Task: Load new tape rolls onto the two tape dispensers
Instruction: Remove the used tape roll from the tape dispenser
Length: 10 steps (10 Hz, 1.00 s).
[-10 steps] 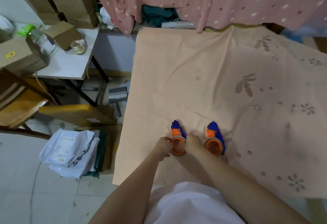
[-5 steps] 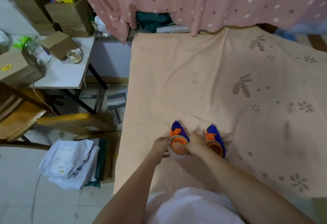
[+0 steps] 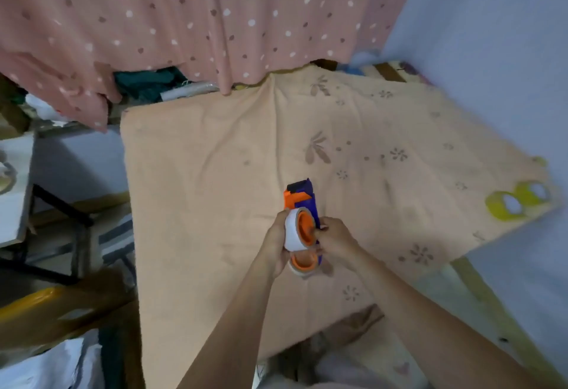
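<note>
Standing right next to this, it looks like the mounting step on the first dispenser. The left hand (image 3: 275,244) has its fingers curled snug around a white tape roll (image 3: 292,230), which sits on the orange hub (image 3: 305,229) of the blue-and-orange tape dispenser (image 3: 302,201) lifted off the cloth. The right hand (image 3: 336,239) is closed on the dispenser body from the other side, fingertips pressed against the hub's edge.

Just under both sets of fingers is the second dispenser (image 3: 304,262), lying on the cloth, orange hub up, with what may be a pale roll around it. Hard to tell if that one's seated.

My guess for the next move: push the roll fully down on the hub, then find the loose end and thread it forward toward the blue nose beyond the fingertips. Needs a steady pinch from the right hand so the body doesn't twist.

Surface is a peach floral cloth (image 3: 215,189), a bit wrinkled. Well off to the right of the right hand's fingers, near the cloth's edge, sit two yellow tape rolls (image 3: 519,198). A pink dotted curtain (image 3: 199,20) hangs behind, and a white side table (image 3: 15,204) stands far out past the left fingers, amid blurry floor clutter.
</note>
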Each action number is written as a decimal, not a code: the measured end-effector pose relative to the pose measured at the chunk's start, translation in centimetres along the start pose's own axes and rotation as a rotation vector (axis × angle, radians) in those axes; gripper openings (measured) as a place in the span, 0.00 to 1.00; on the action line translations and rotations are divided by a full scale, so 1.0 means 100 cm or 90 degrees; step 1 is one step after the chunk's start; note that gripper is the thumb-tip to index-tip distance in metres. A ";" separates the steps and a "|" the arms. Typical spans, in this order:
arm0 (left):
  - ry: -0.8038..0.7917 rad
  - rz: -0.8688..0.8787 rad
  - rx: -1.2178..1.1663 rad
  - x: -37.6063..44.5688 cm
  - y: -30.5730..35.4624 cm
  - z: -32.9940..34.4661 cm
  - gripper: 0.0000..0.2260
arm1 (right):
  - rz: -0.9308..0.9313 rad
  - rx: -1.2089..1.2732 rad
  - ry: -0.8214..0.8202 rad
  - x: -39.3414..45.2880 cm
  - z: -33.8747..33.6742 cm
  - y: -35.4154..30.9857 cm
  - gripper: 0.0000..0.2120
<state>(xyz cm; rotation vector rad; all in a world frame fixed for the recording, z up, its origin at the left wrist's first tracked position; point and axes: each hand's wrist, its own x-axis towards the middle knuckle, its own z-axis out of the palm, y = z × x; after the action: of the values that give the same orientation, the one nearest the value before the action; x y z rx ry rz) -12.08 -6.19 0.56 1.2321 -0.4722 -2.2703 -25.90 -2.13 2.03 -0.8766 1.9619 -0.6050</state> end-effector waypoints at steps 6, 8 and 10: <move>-0.010 -0.090 0.277 0.037 -0.119 0.230 0.18 | 0.059 0.105 0.235 -0.043 -0.194 0.128 0.08; -0.138 -0.101 0.171 0.057 -0.176 0.317 0.25 | 0.050 0.157 0.281 -0.043 -0.290 0.188 0.06; -0.156 -0.090 0.193 0.069 -0.218 0.408 0.26 | 0.033 0.189 0.315 -0.037 -0.375 0.240 0.06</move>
<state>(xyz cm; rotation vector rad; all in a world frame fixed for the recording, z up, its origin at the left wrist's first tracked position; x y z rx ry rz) -55.67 9.85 6.07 1.1606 -0.8727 -2.5550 -65.17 18.72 5.90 -0.5185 2.2380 -1.1332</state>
